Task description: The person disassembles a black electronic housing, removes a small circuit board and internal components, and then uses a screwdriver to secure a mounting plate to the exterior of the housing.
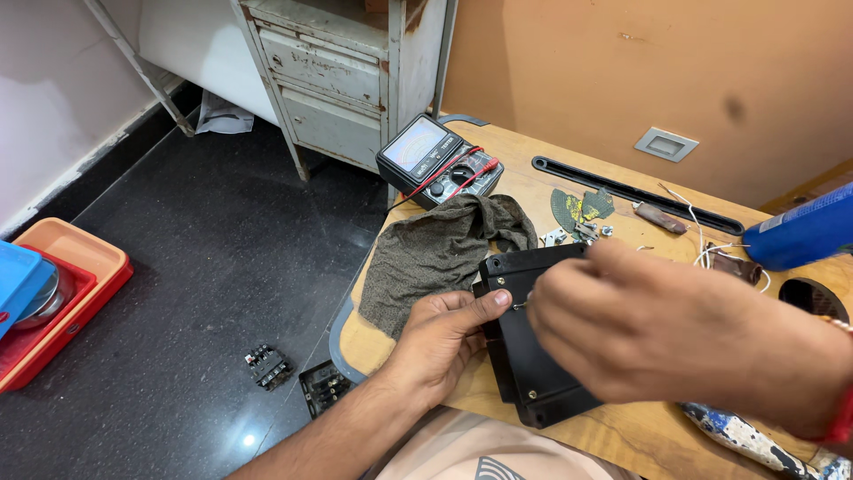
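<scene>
The left hand (pixel 442 342) grips the near-left edge of a black plastic housing (pixel 524 356) lying on the wooden table (pixel 622 436), thumb pressed flat on its top face. The right hand (pixel 653 324) hovers over the housing with fingers drawn together, pinching a small metal part (pixel 521 304) against its surface. Just behind lies a grey cloth (pixel 435 253), and beyond it 1 analogue multimeter (pixel 437 160) with red leads.
</scene>
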